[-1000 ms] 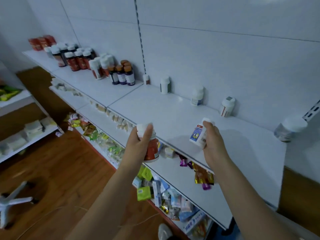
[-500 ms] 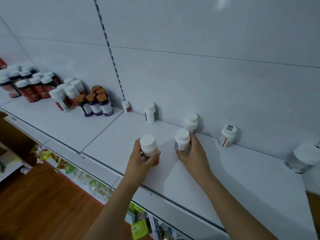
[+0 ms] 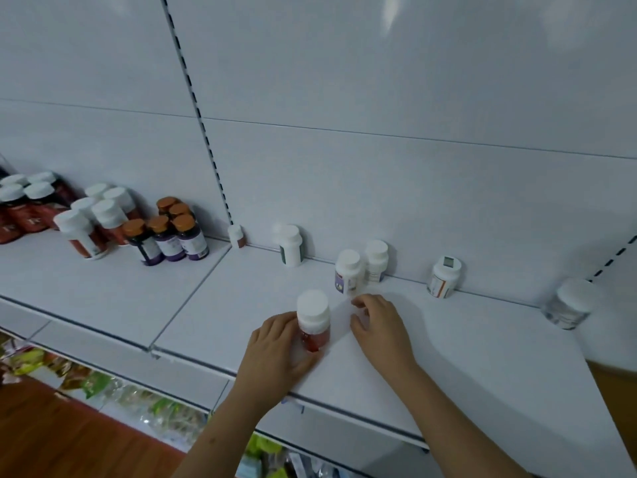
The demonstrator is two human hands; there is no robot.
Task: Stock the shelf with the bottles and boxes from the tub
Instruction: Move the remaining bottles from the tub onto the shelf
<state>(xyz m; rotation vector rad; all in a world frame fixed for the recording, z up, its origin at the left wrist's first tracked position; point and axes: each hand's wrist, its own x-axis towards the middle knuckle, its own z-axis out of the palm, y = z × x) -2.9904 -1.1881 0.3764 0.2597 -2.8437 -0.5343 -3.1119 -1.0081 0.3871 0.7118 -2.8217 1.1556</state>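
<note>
Left hand: the left hand (image 3: 275,350) is wrapped around the red bottle (image 3: 313,320), with its fingers curled on the bottle's left side and low front.
Red bottle: it stands up straight on the shelf (image 3: 448,357), near the front edge. It has a white cap and red stuff inside.
Right hand: the right hand (image 3: 381,327) holds nothing. Its fingers are bent a little and loose. It sits low over the shelf, just to the right of the red bottle. I cannot tell if it touches the shelf.
White bottle with purple label: this white bottle (image 3: 349,272) stands on the shelf just past the tips of the right hand's fingers, not touching them.
Bottle behind it: another white bottle (image 3: 376,261) stands right behind it, against the back wall (image 3: 379,98).
More bottles at the back: a tall white bottle (image 3: 291,246) stands to the left, and a tiny bottle (image 3: 236,236) stands in the corner by the post. A white bottle with a stripy label (image 3: 444,277) stands to the right. A see-through jar (image 3: 568,303) with a white lid stands far right.
Left part of the shelf: a bunch of dark bottles with orange caps (image 3: 172,229) stands there, next to red bottles with white caps (image 3: 86,222).
Lower down: bright packets (image 3: 110,388) lie on the shelf below, and the brown floor (image 3: 62,439) shows in the bottom left.
</note>
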